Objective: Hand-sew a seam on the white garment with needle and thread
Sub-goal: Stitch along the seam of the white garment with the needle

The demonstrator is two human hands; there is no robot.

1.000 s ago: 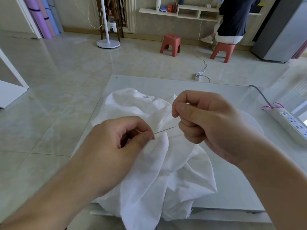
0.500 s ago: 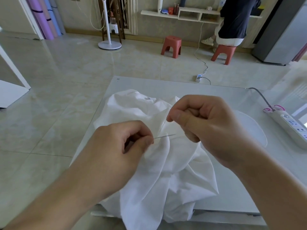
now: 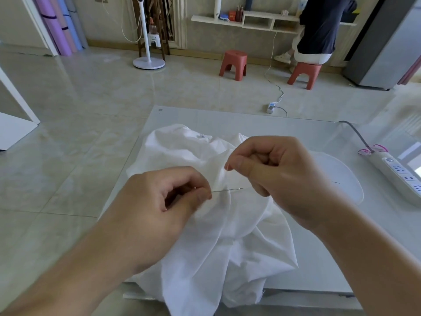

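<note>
Needle (image 3: pixel 227 190) pinched by left hand (image 3: pixel 164 201), tip projecting rightward over white garment (image 3: pixel 205 247). Right hand (image 3: pixel 273 176) fingers curled, thumb pressed on forefinger; thread not discernible.

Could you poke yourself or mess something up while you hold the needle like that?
Maybe. The needle sticks out bare from the left hand, its free end aimed at the right hand, so a quick move might prick a finger. The right hand seems to pinch thread too thin to see clearly; it could tangle or slip. The white garment hangs off the table edge and might slide down.
</note>
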